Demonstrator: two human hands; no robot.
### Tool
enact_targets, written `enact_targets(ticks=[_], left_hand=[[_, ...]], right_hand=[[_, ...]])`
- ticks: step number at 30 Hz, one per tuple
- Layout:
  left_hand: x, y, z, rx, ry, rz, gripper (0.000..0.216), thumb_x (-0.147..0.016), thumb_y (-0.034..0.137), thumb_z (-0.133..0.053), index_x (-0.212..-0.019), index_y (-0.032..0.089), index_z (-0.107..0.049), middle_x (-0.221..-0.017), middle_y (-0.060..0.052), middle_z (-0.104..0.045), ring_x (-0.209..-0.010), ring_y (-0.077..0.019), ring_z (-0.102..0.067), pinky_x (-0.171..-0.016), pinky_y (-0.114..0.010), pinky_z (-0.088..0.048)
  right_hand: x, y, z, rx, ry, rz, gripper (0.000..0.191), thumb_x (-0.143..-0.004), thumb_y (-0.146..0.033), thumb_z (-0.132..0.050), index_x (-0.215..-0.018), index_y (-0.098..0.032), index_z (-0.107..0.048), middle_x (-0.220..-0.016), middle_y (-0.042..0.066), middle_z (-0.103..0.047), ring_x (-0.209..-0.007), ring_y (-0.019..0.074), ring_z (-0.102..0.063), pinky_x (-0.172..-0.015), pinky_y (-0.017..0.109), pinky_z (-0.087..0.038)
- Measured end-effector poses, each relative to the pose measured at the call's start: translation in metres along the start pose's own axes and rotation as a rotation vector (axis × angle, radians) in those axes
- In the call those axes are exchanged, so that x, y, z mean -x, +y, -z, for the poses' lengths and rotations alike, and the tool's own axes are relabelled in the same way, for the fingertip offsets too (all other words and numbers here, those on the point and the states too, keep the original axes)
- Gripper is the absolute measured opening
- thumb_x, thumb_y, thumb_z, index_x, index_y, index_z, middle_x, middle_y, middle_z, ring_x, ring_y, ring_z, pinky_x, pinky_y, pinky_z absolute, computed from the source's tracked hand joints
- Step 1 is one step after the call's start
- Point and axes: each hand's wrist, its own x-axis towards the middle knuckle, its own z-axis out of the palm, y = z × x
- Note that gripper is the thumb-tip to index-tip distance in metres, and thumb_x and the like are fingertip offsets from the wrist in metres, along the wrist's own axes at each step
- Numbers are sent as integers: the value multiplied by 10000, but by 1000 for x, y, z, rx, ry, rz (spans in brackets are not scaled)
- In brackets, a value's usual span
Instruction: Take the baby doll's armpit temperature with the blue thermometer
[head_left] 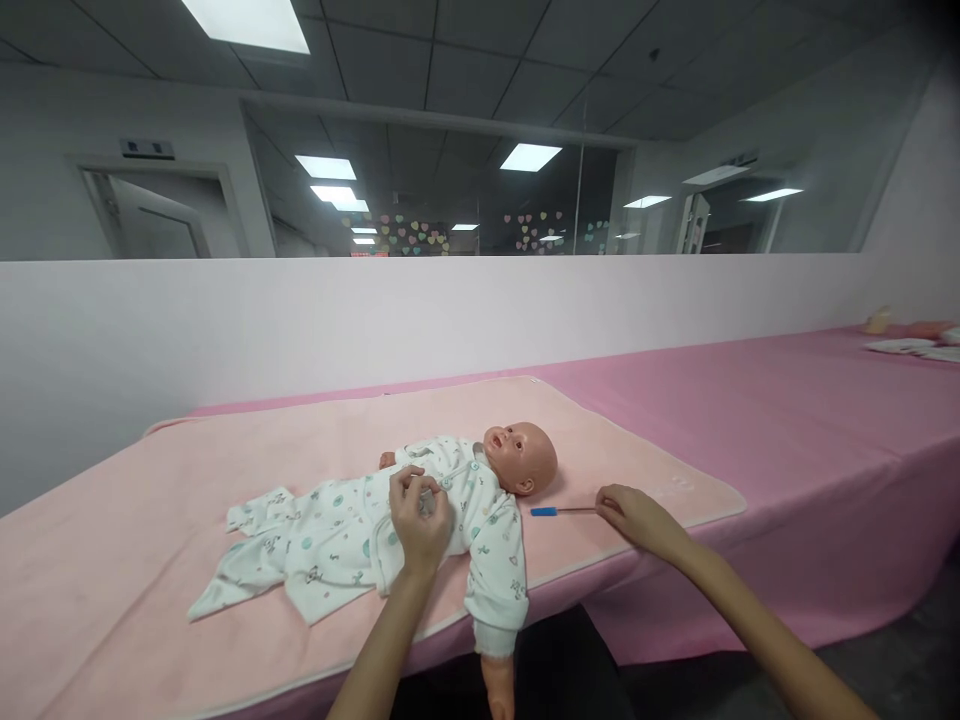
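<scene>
A baby doll (531,452) lies on its back on a peach mat, its head to the right and one arm hanging over the near edge. It wears a white patterned outfit (334,525). My left hand (422,520) is over the doll's chest with its fingers curled in against the clothing. What the fingertips hold, if anything, is hidden. Right of the doll's head, my right hand (634,512) pinches the far end of a thin stick with a blue end (544,512). The stick lies low over the mat, its blue end pointing toward the doll's shoulder.
The peach mat (225,450) covers part of a table with a pink cloth (787,420). At the far right are a small yellowish item (877,320) and some white cloths (904,346). A white wall (450,310) with a window above runs along the back.
</scene>
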Motion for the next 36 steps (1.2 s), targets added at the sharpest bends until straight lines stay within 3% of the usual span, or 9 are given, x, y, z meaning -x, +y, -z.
enact_targets(ticks=[4, 7, 10, 16, 23, 26, 29, 33, 36], left_hand=[[0, -3, 0, 18, -12, 7, 87, -704, 119, -498, -639, 176, -484, -861, -42, -454, -837, -176, -494, -734, -334, -435], [2, -4, 0, 2, -39, -4, 89, -695, 114, -494, -637, 179, -478, -854, -40, -456, -847, -184, -494, -744, -346, -432], [4, -4, -1, -18, -64, -21, 94, -682, 100, -478, -632, 179, -471, -860, -38, -462, -832, -180, -502, -740, -344, -433], [6, -5, -2, -37, -70, -19, 108, -680, 84, -458, -633, 180, -471, -843, -34, -462, -800, -172, -506, -720, -333, -430], [9, -7, -1, -55, -105, -23, 79, -653, 109, -479, -617, 179, -471, -876, -49, -464, -763, -169, -498, -698, -334, -435], [9, -6, 0, -66, -103, -18, 51, -672, 142, -503, -645, 180, -485, -890, -53, -473, -793, -181, -505, -727, -345, -427], [8, -3, -1, -129, -111, 1, 66, -725, 204, -532, -789, 187, -535, -900, -55, -511, -859, -204, -508, -771, -359, -404], [6, -1, -6, -292, -249, -68, 224, -800, 239, -506, -1015, 220, -567, -1007, -62, -575, -940, -224, -510, -811, -373, -357], [6, -2, -9, -343, -358, -157, 211, -829, 233, -479, -1011, 231, -585, -981, -47, -617, -913, -215, -531, -817, -380, -334]], right_hand=[[-5, -20, 43, -104, -106, 19, 204, -773, -294, -438, -706, -183, -595, -706, 32, -633, -659, 167, -559, -587, 249, -373], [-10, -44, 74, -117, -63, 66, 203, -773, -330, -460, -711, -191, -594, -693, 19, -619, -634, 155, -534, -557, 236, -352], [-18, -68, 90, -124, -12, 111, 211, -768, -342, -469, -689, -192, -593, -669, 13, -607, -611, 145, -517, -542, 231, -343], [-32, -98, 73, -191, -21, 156, 223, -760, -301, -433, -610, -173, -538, -550, 0, -556, -531, 122, -493, -523, 226, -339], [-34, -98, 70, -147, -166, 162, 257, -710, -251, -419, -473, -188, -343, -458, -26, -434, -437, 86, -436, -431, 211, -243], [-32, -93, 66, -73, -167, 140, 253, -679, -241, -449, -445, -181, -373, -433, -19, -460, -404, 75, -393, -419, 213, -238], [-25, -87, 51, -194, -186, 66, 276, -746, -309, -407, -533, -161, -503, -502, 13, -549, -412, 93, -466, -406, 201, -303], [-12, -83, 31, -183, -196, 17, 359, -807, -349, -360, -583, -148, -557, -486, 20, -563, -375, 92, -476, -389, 196, -329], [-13, -92, 39, -85, -266, 117, 352, -795, -285, -401, -490, -157, -523, -402, 0, -518, -342, 79, -442, -404, 197, -333]])
